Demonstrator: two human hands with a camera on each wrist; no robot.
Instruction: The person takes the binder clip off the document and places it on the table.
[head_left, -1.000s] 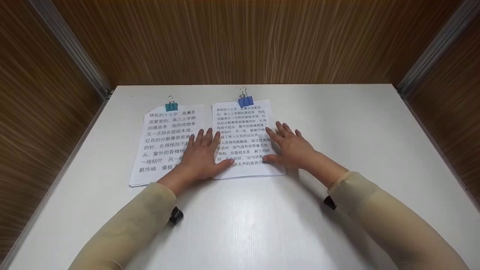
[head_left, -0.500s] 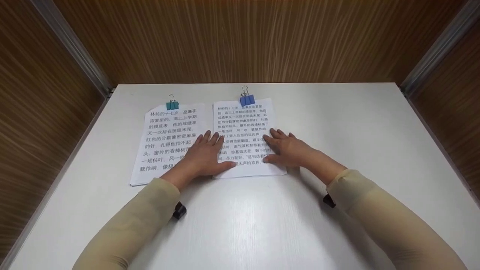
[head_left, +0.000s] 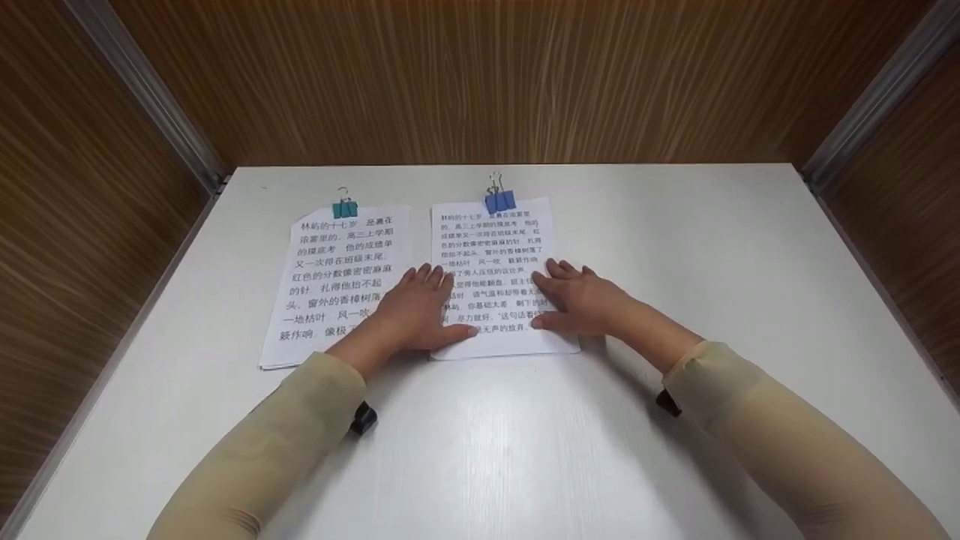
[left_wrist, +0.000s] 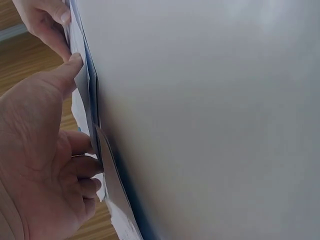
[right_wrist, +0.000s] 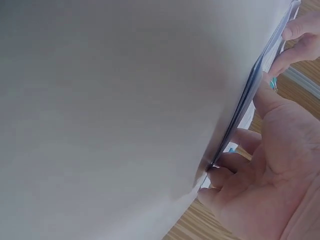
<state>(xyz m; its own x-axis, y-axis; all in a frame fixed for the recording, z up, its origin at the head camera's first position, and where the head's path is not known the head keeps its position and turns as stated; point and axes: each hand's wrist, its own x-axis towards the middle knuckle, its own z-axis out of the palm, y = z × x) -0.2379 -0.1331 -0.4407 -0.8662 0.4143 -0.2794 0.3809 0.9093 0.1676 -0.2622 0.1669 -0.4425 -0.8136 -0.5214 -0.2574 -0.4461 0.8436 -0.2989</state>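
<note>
Head view: blue-clipped stack [head_left: 487, 247] on white table [head_left: 487, 435], blue clip [head_left: 500, 201] at far edge. Left hand [head_left: 416, 307] along its left edge, right hand [head_left: 581, 296] along its right; hands apart, fingers relaxed, neither gripping. Left hand also overlaps the right edge of the teal-clipped stack [head_left: 330, 277], just beside. Bare tabletop between near paper edge and person, and rightward of right hand.

Left wrist view: thumb touches paper; sheet edges slightly separated.

Right wrist view: thumb and fingers spread along the layered paper edge.
</note>
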